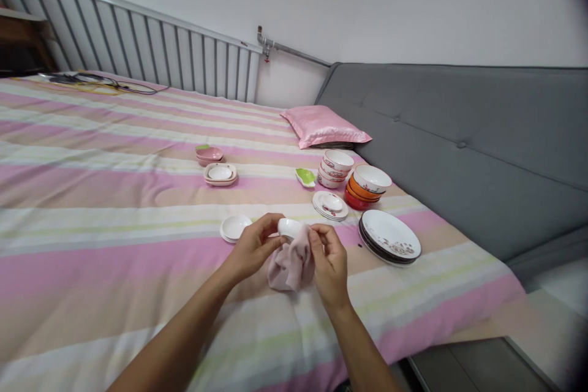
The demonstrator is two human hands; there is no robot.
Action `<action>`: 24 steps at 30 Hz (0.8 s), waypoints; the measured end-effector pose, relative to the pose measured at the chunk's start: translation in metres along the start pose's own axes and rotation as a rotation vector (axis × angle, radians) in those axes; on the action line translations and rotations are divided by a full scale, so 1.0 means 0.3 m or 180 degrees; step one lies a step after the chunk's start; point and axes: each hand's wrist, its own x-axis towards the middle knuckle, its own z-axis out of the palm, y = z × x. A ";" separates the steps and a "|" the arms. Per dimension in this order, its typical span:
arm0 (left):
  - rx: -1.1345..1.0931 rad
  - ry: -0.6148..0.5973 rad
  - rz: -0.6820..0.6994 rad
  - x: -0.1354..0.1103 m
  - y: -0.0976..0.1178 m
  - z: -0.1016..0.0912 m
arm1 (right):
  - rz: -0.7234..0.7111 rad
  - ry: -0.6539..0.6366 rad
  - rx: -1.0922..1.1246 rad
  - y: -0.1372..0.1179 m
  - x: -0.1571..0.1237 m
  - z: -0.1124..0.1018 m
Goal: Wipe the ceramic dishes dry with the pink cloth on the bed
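Between my hands, above the striped bedspread, is a small white dish point(289, 228), tilted up. My left hand point(255, 245) grips its left rim between thumb and fingers. A pink cloth point(291, 263) hangs below and in front of the dish, and my right hand point(329, 260) pinches it against the dish's right side. The cloth hides the lower part of the dish. Just left of my left hand lies a short stack of small white dishes point(235, 226). To the right is a stack of small saucers point(327, 213) with a little white dish point(332, 203) on top.
Farther right stand stacked patterned bowls point(336, 173), orange and red bowls point(361, 195) and large plates point(390, 236). A green leaf-shaped dish point(305, 177), pink bowls point(209, 155) and oblong dishes point(220, 176) sit beyond my hands. A pink pillow point(324, 124) lies by the grey headboard point(459, 141).
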 end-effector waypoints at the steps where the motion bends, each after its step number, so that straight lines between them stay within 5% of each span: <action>1: 0.0034 0.0003 0.0034 0.001 -0.003 -0.002 | -0.0108 0.0066 -0.0096 0.001 0.002 -0.001; 15: 0.0645 -0.0165 0.0200 -0.012 0.004 0.003 | -0.0865 0.0582 -0.0973 -0.046 0.005 0.003; 24: 0.0335 -0.0070 0.0047 -0.008 0.009 -0.004 | -0.0869 -0.0198 -0.0892 -0.048 -0.004 0.016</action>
